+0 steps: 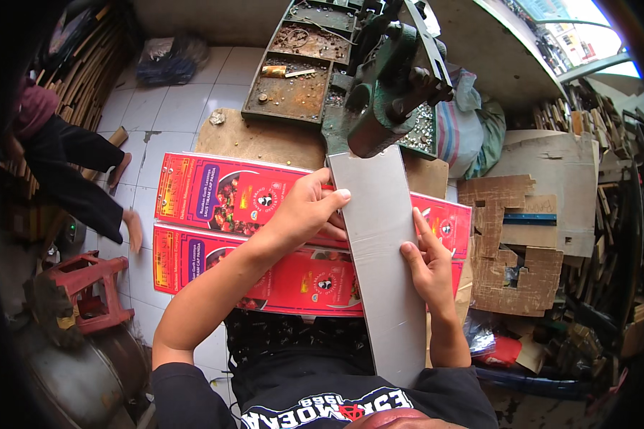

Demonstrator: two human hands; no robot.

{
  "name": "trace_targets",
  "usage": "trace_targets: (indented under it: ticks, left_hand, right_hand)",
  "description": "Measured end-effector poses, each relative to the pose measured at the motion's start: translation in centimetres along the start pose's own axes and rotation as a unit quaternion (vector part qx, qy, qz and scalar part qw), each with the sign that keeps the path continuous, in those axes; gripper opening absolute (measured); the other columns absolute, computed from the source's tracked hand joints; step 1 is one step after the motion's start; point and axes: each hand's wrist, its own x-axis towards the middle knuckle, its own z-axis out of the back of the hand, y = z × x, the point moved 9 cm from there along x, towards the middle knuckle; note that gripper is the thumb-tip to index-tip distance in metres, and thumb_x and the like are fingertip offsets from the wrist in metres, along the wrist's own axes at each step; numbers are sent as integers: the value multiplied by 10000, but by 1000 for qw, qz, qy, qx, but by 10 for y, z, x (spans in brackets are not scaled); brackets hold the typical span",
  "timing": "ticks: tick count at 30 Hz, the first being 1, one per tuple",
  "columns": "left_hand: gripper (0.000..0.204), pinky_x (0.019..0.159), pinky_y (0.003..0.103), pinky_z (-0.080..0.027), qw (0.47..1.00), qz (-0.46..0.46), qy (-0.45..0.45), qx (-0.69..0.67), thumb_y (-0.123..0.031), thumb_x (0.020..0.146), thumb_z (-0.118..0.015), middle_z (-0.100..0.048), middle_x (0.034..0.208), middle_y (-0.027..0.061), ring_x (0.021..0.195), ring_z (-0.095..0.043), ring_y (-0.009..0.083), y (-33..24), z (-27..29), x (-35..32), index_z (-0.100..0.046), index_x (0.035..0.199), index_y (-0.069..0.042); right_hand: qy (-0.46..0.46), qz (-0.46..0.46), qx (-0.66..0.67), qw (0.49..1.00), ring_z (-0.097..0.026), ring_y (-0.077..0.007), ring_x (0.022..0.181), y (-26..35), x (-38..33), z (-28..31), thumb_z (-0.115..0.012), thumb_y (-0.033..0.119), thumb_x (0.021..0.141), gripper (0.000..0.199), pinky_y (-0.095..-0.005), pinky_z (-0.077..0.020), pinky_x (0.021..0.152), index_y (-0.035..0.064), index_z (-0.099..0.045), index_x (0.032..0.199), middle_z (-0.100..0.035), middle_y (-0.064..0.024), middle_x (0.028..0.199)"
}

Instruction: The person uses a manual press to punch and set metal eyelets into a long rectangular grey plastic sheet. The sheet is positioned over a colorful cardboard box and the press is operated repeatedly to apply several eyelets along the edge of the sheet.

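A long, flat grey panel [381, 264] slants from my lap up to the dark green press [390, 93], and its far end lies under the press head. My left hand [311, 209] grips the panel's left edge, thumb on top and fingers partly hidden below. On the right edge, lower down, my right hand [429, 261] holds the panel between thumb and fingers. Beneath it lie two red printed signboards, a far one [293, 187] and a near one [300, 286], side by side across a brown board [265, 139].
Green metal trays [293, 86] with small parts flank the press. Cut cardboard [508, 250] and a striped sack [459, 136] are on the right. At left stand a red stool [93, 293] and a metal drum [86, 372]; another person's legs [75, 157] are on the tiled floor.
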Motion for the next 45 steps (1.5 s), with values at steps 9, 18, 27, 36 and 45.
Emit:
trace_targets:
  ticks: [9,18,27,36,45]
  left_hand:
    - [379,616,303,-619,1000,6,-1,-7,-183,978,-557,-687,965,137,748,-717,203,2,0,0,-459,1301,-10]
    - [379,581,278,-613,1000,1,-3,-11,-174,969,-559,-688,988,141,726,-719,197,7,2,-3,-466,1302,-18]
    - [415,631,309,-620,1000,-11,22,-15,-175,969,-548,-678,1029,149,774,-723,217,-4,-13,-35,-442,1325,9]
    - [434,647,266,-626,989,-117,-82,-35,-172,979,-536,-688,1057,139,844,-721,173,-36,16,-128,-409,1351,11]
    - [777,1073,450,-438,935,-255,-38,-244,-556,1035,-250,-459,1446,217,1292,-523,301,-56,8,-182,-223,1500,66]
  right_hand:
    - [3,-17,-19,1000,-565,-42,811,0,-2,0,-611,20,944,582,-201,-493,715,-17,-382,1477,-657,-98,1152]
    - [3,-19,-30,999,-576,-51,839,-7,-5,-1,-611,32,947,582,-216,-497,733,7,-388,1483,-670,-81,1047]
    - [46,-37,161,985,-612,-98,872,-1,-31,-2,-611,120,972,507,-221,-475,788,2,-442,1436,-662,-69,1018]
    - [322,-154,75,931,-610,-117,918,-33,-151,-6,-738,128,857,436,-285,-492,812,-50,-593,1228,-680,-83,1072]
    - [-60,344,-536,768,-607,-255,811,118,-147,44,-699,-8,765,427,-358,-494,681,156,-710,1159,-645,-98,1131]
